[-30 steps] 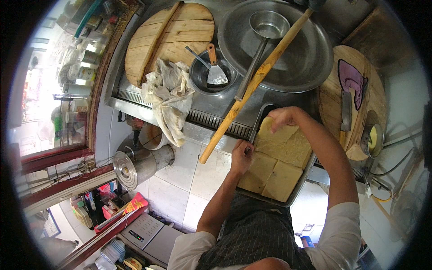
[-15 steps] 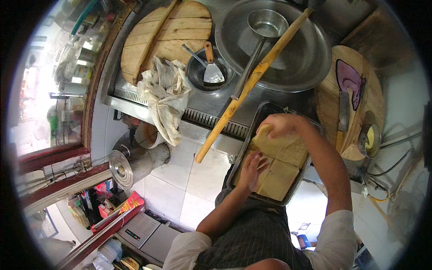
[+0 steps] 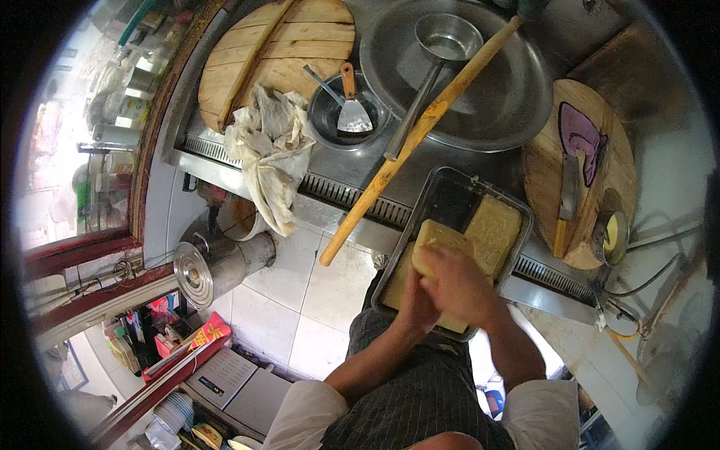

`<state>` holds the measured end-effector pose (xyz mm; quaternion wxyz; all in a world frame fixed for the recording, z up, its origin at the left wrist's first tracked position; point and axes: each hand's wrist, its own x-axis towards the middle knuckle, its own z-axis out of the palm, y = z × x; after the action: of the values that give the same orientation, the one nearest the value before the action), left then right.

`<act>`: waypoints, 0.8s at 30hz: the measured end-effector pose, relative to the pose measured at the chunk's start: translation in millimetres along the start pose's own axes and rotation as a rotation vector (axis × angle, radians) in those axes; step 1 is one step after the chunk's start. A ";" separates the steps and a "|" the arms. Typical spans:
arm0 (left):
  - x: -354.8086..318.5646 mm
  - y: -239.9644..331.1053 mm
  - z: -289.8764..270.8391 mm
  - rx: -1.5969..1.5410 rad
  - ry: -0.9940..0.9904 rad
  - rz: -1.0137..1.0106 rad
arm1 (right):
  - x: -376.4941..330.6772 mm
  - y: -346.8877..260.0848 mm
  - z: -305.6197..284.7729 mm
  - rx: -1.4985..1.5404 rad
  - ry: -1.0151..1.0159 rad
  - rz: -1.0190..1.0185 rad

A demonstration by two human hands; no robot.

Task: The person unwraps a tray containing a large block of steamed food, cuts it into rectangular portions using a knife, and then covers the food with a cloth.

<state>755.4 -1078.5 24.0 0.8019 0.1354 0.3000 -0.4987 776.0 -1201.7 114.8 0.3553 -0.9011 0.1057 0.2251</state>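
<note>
Pale yellow rectangular tofu slab (image 3: 439,238), lifted over the near half of the dark metal baking tray (image 3: 448,196), lies up-and-right of the left hand (image 3: 417,300) steadying its lower edge, while the right hand (image 3: 459,283) clasps it from above.

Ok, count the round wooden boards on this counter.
2: a large round slatted wooden lid at the counter's far left, under the crumpled cloth's edge, and a round wooden chopping board at the right, carrying a cleaver. None seems hidden.
</note>
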 end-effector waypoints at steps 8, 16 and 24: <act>1.5 19.4 -26.4 0.350 -0.378 0.122 | -58.8 -8.0 4.8 0.053 0.406 -0.099; 13.4 12.1 -26.4 0.010 -0.329 -0.204 | 2.8 138.8 -5.0 1.011 -0.126 0.246; 71.4 8.8 -28.8 0.634 -0.104 0.287 | 76.9 170.9 -12.8 0.408 -0.012 0.009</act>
<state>776.2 -1110.8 -43.2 0.7961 0.3928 0.0667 -0.4556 787.8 -1336.8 -15.2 0.5301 -0.8086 0.1510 0.2060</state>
